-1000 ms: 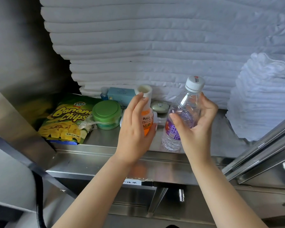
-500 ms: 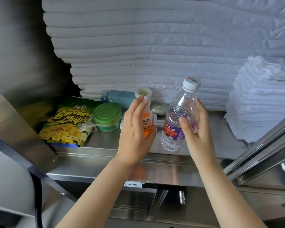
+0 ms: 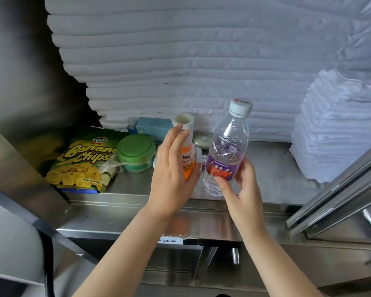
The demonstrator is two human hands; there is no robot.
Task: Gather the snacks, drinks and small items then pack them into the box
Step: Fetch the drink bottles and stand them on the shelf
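While the left hand (image 3: 171, 174) reaches in from a bare forearm, we see its fingers lying up along the orange Mogu drink bottle (image 3: 188, 156), the index tip near the white cap and the thumb pressing the far side, so it grips the bottle. Just beside it, the right hand (image 3: 242, 189) holds the clear water bottle (image 3: 228, 140) low at its purple label, thumb in front and fingers curled behind. That bottle leans slightly right; we cannot tell whether its base touches the steel counter (image 3: 276, 168). Both wrists angle upward and inward, the hands close together but apart. To the left lie a banana chips bag (image 3: 81, 161) and a green-lidded tub (image 3: 136, 151). Behind them stand a pale blue box (image 3: 154, 125) and folded white linens (image 3: 180, 61).
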